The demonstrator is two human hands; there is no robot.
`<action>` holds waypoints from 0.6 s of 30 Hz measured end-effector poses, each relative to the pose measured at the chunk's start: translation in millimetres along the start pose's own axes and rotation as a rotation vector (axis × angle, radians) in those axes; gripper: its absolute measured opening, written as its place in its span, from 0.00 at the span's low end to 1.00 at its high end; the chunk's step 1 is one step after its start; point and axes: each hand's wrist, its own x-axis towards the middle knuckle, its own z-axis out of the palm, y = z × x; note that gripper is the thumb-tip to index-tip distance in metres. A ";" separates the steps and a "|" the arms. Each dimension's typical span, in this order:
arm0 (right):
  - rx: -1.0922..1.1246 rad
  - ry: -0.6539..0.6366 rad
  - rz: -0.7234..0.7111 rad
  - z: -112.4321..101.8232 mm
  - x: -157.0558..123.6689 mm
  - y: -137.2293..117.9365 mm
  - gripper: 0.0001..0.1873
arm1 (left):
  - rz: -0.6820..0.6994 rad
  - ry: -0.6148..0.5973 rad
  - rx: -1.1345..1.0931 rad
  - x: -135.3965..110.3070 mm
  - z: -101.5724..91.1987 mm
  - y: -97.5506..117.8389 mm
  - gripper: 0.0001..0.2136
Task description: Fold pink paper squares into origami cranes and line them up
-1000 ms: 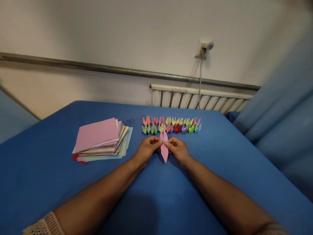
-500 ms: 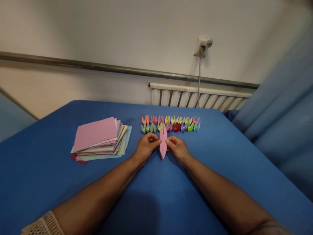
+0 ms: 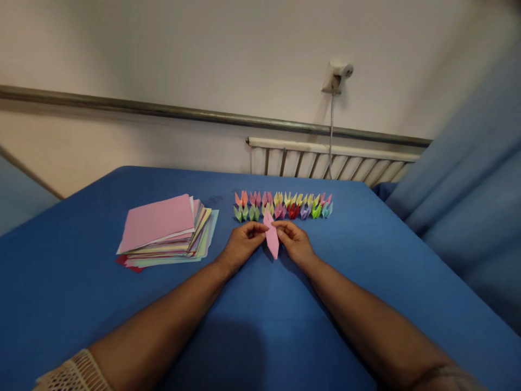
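A folded piece of pink paper [image 3: 272, 237], long and pointed at both ends, is held up between my two hands over the blue table [image 3: 260, 304]. My left hand [image 3: 243, 243] pinches its left edge between thumb and fingers. On the opposite edge, the thumb and forefinger of my right hand [image 3: 296, 242] close on the paper near its upper part. Just beyond it stand two rows of small folded paper cranes [image 3: 293, 210] in red, pink, yellow, green, purple and blue. The paper's upper tip overlaps the front row in view.
To the left lies a thick, uneven stack of coloured paper sheets [image 3: 160, 221], pink on top. Behind the table are a white radiator [image 3: 313, 152], a metal rail [image 3: 183, 112] and a wall socket [image 3: 337, 79] with a plugged-in cable. A blue curtain [image 3: 468, 201] hangs at the right.
The pink paper has tilted, its lower tip swinging right, and the gap between its two upper points has closed up. My right fingers have shifted higher on its edge.
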 end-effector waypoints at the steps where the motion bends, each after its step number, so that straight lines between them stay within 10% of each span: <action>1: 0.000 0.002 0.008 -0.8 0.6 0.8 0.11 | 0.001 -0.005 0.004 0.2 -0.5 -0.6 0.10; 18: 0.060 -0.031 0.038 0.7 -4.2 -6.1 0.10 | 0.016 -0.060 -0.092 -2.5 -1.5 2.7 0.12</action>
